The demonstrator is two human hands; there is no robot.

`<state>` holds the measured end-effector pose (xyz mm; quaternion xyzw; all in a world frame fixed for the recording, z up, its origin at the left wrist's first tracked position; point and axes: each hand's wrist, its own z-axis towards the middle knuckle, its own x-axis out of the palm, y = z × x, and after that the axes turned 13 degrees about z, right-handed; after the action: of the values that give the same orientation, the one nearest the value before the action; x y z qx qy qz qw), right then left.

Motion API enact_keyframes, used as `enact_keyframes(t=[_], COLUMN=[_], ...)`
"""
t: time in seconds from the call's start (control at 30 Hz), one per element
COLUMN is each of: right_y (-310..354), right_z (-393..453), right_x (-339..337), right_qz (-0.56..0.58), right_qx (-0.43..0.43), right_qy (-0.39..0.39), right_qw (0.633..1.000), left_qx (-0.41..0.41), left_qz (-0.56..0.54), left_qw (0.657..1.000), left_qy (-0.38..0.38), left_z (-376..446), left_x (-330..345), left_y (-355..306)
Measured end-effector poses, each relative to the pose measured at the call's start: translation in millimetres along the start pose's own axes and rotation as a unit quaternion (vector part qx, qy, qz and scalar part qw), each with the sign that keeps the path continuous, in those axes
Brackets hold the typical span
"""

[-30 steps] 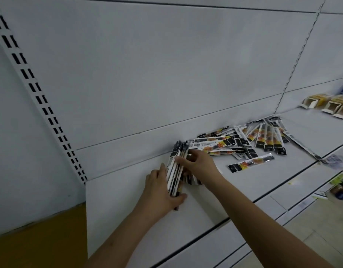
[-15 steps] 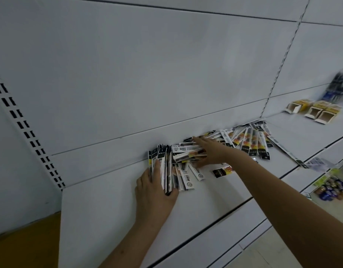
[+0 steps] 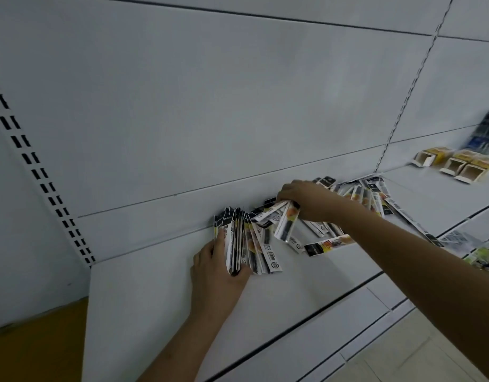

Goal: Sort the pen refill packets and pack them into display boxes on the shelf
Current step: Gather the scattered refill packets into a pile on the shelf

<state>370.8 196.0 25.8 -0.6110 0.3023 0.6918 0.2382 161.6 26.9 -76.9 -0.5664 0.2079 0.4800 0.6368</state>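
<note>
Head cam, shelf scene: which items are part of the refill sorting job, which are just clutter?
Job:
- upright stack of packets, held by left hand
- packets gripped by right hand
- loose packet pile
- single packet lying flat
- open display boxes
- shelf

Lying about:
- blurred blue item, far right
- goods on lower shelf, too blurred to identify

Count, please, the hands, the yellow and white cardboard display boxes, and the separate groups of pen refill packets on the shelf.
Hands: 2, left hand and right hand
Yellow and white cardboard display boxes: 3
Groups of pen refill packets: 2, upright stack and loose pile
Total: 7
</note>
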Motion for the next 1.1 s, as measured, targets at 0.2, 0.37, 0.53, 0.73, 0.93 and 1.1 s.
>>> enact_keyframes(t=[0.2,0.37,0.53,0.73,0.93,1.1], right_y=[27.2,43.3,27.6,82.1,43.0,-31.2], right_z=[3.8,5.4,-32.5,-40.8,-53.7,-63.3], right_x=[-2.1,20.9,8.9,33.7,23.8,20.0], right_qz=[-0.101,-0.181,0.109,0.312,0.271,0.16], right_qx=[-0.221,-0.19,0.147,0.251,0.258,0.193], right_qy=[0.015,0.062,0.008,0.045,-0.016,-0.059], right_qw=[0.97,0.963,0.983,0.915,0.927,0.966], left_qx=[-0.026,-0.025,0.019,0.071,0.055,0.02], left_qz=[-0.089,-0.124,-0.122,-0.067,0.051,0.086], left_qw=[0.995,0.99,0.991,0.98,0.981,0.981], left_qy=[0.026,0.06,0.06,0.172,0.181,0.171], left_z=[1.0,-1.0,-6.0,-12.0,9.8,22.7], left_x=[-6.3,-13.2,-11.6,-5.4,-13.9,-11.1], left_y=[2.6,-1.4,-4.7,-15.1,-21.8,-45.3])
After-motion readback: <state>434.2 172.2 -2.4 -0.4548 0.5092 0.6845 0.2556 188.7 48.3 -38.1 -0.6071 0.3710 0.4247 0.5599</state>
